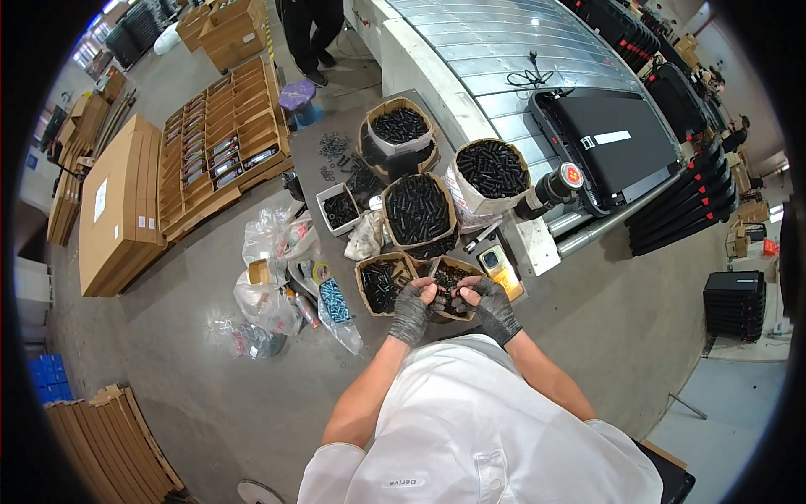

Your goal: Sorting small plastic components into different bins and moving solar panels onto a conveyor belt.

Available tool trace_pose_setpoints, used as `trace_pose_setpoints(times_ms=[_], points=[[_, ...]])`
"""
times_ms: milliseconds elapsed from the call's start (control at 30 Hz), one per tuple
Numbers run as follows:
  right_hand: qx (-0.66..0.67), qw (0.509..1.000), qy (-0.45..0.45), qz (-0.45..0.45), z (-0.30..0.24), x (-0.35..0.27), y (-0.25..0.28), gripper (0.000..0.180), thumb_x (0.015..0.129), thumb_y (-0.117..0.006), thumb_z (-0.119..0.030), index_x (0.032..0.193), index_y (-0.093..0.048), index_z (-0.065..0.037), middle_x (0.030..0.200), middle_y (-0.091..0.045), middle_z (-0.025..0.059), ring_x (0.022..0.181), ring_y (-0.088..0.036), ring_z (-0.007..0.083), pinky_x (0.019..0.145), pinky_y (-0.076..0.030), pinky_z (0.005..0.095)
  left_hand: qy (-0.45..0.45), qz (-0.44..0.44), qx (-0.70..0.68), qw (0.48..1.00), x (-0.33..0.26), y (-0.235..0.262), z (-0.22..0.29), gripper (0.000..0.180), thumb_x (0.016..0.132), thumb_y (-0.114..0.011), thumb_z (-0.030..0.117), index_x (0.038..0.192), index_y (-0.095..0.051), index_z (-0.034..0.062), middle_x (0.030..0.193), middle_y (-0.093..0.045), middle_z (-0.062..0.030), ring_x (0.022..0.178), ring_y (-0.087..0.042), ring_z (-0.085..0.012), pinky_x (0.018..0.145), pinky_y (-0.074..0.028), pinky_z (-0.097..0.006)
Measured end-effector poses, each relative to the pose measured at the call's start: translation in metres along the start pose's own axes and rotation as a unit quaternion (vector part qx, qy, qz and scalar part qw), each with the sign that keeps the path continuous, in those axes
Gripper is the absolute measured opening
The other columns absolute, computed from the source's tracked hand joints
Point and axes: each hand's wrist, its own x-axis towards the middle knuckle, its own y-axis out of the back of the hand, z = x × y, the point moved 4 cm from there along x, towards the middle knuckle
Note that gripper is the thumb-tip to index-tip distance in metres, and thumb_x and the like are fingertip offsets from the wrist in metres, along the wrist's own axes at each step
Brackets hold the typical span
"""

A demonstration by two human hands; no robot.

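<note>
Both my hands, in grey fingerless gloves, are at the near edge of the grey table, over a small open cardboard box of small dark parts [454, 275]. My left hand [411, 312] is closed, thumb and fingertips together; what they pinch is too small to name. Close by on its right, my right hand [495, 310] is also closed in a pinch, its contents unclear. Left of that box stands a cardboard box of short black cylindrical parts [383, 286]. Just beyond is a larger box heaped with black cylindrical parts [417, 209].
More black parts fill a white-lined box [492, 169] and a far box [400, 125]. A phone [500, 270] lies right of my hands. A roller conveyor [478, 50] carries a black case [606, 143]. Plastic bags [267, 304] and a purple-topped stool [298, 96] are at left.
</note>
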Motion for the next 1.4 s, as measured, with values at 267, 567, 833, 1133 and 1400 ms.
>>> trace_pose_setpoints(times_ms=[267, 567, 833, 1133, 1400], points=[[-0.047, 0.998, -0.007, 0.029, 0.009, 0.001, 0.002, 0.021, 0.086, -0.064, -0.013, 0.103, -0.062, 0.000, 0.092, -0.065, 0.0034, 0.085, -0.060, 0.0120, 0.079, -0.049, 0.0263, -0.013, 0.015, 0.002, 1.000, 0.000, 0.001, 0.000, 0.031, 0.087, -0.066, 0.013, 0.112, -0.054, 0.0002, 0.095, -0.064, -0.0096, 0.081, -0.063, -0.0177, 0.073, -0.053, -0.028], [-0.052, 0.998, 0.008, 0.037, 0.005, 0.003, -0.006, 0.019, 0.087, -0.065, -0.013, 0.100, -0.064, -0.001, 0.092, -0.064, 0.0026, 0.084, -0.059, 0.0115, 0.077, -0.049, 0.0255, -0.005, -0.005, 0.035, 0.999, 0.002, 0.000, -0.001, 0.030, 0.086, -0.067, 0.017, 0.110, -0.056, 0.0019, 0.093, -0.064, -0.0082, 0.080, -0.063, -0.0164, 0.067, -0.055, -0.028], [-0.088, 0.994, 0.030, 0.062, 0.005, 0.002, -0.003, 0.018, 0.085, -0.065, -0.011, 0.100, -0.064, 0.000, 0.092, -0.064, 0.0029, 0.084, -0.059, 0.0114, 0.078, -0.048, 0.0259, 0.055, -0.003, -0.028, 0.998, -0.003, -0.004, -0.001, 0.026, 0.086, -0.067, 0.015, 0.107, -0.058, 0.0019, 0.091, -0.065, -0.0067, 0.079, -0.062, -0.0139, 0.068, -0.054, -0.027], [-0.106, 0.993, 0.031, 0.035, -0.005, 0.021, 0.000, 0.021, 0.084, -0.067, -0.017, 0.098, -0.067, -0.002, 0.092, -0.066, 0.0037, 0.085, -0.060, 0.0117, 0.078, -0.048, 0.0263, 0.081, -0.073, -0.043, 0.993, -0.008, -0.008, 0.001, 0.025, 0.087, -0.068, 0.018, 0.105, -0.059, 0.0042, 0.088, -0.065, -0.0042, 0.075, -0.062, -0.0131, 0.064, -0.051, -0.025], [-0.192, 0.978, 0.083, 0.022, -0.009, 0.013, -0.011, 0.022, 0.086, -0.065, -0.017, 0.102, -0.067, -0.001, 0.091, -0.067, 0.0042, 0.084, -0.060, 0.0129, 0.078, -0.048, 0.0271, 0.084, -0.061, -0.052, 0.993, -0.008, -0.009, 0.001, 0.021, 0.087, -0.067, 0.018, 0.102, -0.061, 0.0050, 0.086, -0.064, -0.0030, 0.074, -0.061, -0.0123, 0.061, -0.051, -0.025]])
